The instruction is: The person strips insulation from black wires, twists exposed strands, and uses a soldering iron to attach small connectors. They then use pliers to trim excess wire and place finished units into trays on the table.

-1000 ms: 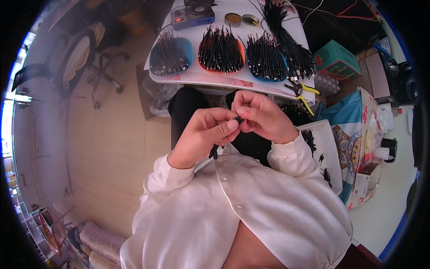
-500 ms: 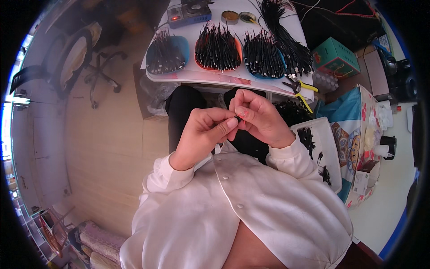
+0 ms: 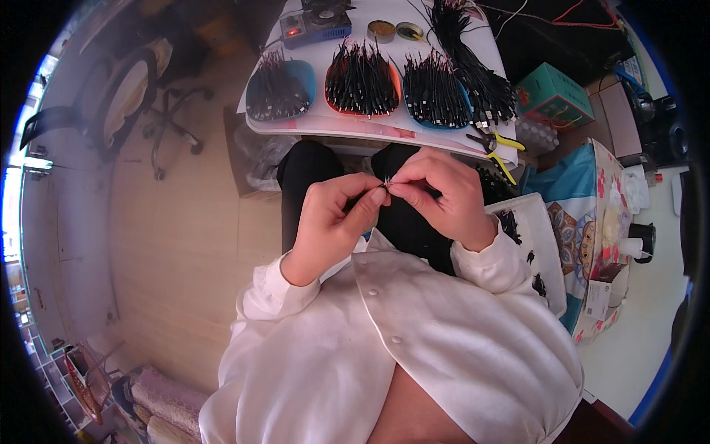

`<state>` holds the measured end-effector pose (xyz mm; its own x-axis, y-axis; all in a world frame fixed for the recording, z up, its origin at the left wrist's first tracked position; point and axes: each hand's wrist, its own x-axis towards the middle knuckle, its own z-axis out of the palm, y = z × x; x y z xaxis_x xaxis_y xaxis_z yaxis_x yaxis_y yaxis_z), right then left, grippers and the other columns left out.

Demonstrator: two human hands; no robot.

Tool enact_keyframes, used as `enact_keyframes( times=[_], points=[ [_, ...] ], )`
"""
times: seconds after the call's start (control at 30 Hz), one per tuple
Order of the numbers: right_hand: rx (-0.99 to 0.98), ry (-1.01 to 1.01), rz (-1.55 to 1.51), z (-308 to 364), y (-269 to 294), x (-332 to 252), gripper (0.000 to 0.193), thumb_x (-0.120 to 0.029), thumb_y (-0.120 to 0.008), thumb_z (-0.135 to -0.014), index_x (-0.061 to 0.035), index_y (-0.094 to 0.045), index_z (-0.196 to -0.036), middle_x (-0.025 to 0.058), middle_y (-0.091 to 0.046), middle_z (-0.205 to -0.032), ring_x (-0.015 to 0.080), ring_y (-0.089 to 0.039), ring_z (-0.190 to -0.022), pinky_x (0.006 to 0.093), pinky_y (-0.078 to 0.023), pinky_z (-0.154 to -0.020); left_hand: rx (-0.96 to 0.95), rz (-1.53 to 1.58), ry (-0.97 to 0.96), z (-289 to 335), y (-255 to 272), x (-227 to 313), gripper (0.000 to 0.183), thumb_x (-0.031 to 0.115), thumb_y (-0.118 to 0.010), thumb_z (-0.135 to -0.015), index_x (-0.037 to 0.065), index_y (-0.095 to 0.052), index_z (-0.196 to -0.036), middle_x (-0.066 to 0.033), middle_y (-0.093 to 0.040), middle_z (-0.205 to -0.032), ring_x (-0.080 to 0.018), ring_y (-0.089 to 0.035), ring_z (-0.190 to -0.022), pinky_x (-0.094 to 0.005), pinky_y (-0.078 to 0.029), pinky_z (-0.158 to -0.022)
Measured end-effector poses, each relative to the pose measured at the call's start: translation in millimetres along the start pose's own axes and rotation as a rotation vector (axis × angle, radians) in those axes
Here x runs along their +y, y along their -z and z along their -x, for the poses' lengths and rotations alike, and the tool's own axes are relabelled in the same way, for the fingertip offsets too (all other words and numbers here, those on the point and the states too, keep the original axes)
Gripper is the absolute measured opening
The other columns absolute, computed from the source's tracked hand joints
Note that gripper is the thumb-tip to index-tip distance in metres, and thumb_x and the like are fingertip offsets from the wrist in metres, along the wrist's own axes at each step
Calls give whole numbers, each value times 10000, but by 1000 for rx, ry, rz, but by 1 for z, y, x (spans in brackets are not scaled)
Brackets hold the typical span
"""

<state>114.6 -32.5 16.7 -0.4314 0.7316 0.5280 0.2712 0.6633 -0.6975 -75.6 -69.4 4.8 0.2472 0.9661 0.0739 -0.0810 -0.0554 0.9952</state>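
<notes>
Above my lap, both hands meet fingertip to fingertip over the end of a thin black cable (image 3: pixel 385 184) with fine pale and reddish wires. My left hand (image 3: pixel 339 216) pinches its dark part between thumb and forefinger. From the other side my right hand (image 3: pixel 442 194) pinches the fine wires. Most of the cable is hidden by the fingers. Beyond my hands, on the white table, bundles of short black cables stand in a blue bowl (image 3: pixel 302 77), an orange bowl (image 3: pixel 396 90) and another blue bowl (image 3: pixel 431 125).
A longer black cable bundle (image 3: pixel 479 85) lies at the table's right. Yellow-handled pliers (image 3: pixel 503 169) lie at the table's edge. Two round tins (image 3: pixel 381 30) and a blue device (image 3: pixel 318 34) sit at the back. A white tray (image 3: pixel 551 255) with black pieces stands right of my lap.
My right hand has turned and shifted slightly right, its fingers lower and flatter. The fine wires now show between both hands' fingertips. My left hand stays nearly in place, still pinching.
</notes>
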Motion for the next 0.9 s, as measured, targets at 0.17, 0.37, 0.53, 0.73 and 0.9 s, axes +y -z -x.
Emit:
enact_keyframes(
  times=[0.17, 0.37, 0.53, 0.73, 0.9],
  points=[
    [-89, -201, -173, 6, 3, 0, 98, -50, -692, -852, -10, -604, -870, 31, -581, -759, 115, -548, -669, 254, -444, -576, -30, -112, -29, 2, 3, 2, 138, 65, -593, -927, -47, -639, -862, -9, -556, -659, -53, -440, -581, -222, -354, -511],
    [-2, -364, -451, 5, 4, 8, 74, -54, -637, -907, -2, -593, -937, -26, -570, -789, 37, -510, -745, 199, -429, -644, -136, -4, 125, -3, 13, 11, 169, 91, -606, -934, -61, -653, -879, -5, -581, -692, -46, -448, -606, -210, -349, -528],
    [23, -362, -251, -3, 34, 21, 185, -49, -637, -898, -9, -620, -1078, 53, -626, -924, 114, -583, -810, 237, -471, -756, -183, 130, 263, -4, 24, 16, 178, 87, -608, -929, -65, -644, -843, 10, -567, -669, -39, -450, -611, -207, -353, -539],
    [-191, 211, 191, -2, 30, 3, 407, -69, -769, -715, -40, -661, -1106, 92, -626, -973, 250, -601, -855, 337, -506, -725, -231, 167, 300, -10, 25, 13, 176, 85, -610, -933, -55, -649, -835, 10, -574, -680, -36, -455, -620, -207, -358, -537],
    [-191, 319, 155, -9, 24, -2, 325, -57, -795, -668, -24, -668, -966, 71, -619, -890, 244, -598, -793, 334, -509, -676, -255, 143, 273, -8, 21, 13, 152, 66, -610, -925, -54, -653, -843, 6, -594, -695, -41, -460, -625, -208, -364, -538]
  ],
)
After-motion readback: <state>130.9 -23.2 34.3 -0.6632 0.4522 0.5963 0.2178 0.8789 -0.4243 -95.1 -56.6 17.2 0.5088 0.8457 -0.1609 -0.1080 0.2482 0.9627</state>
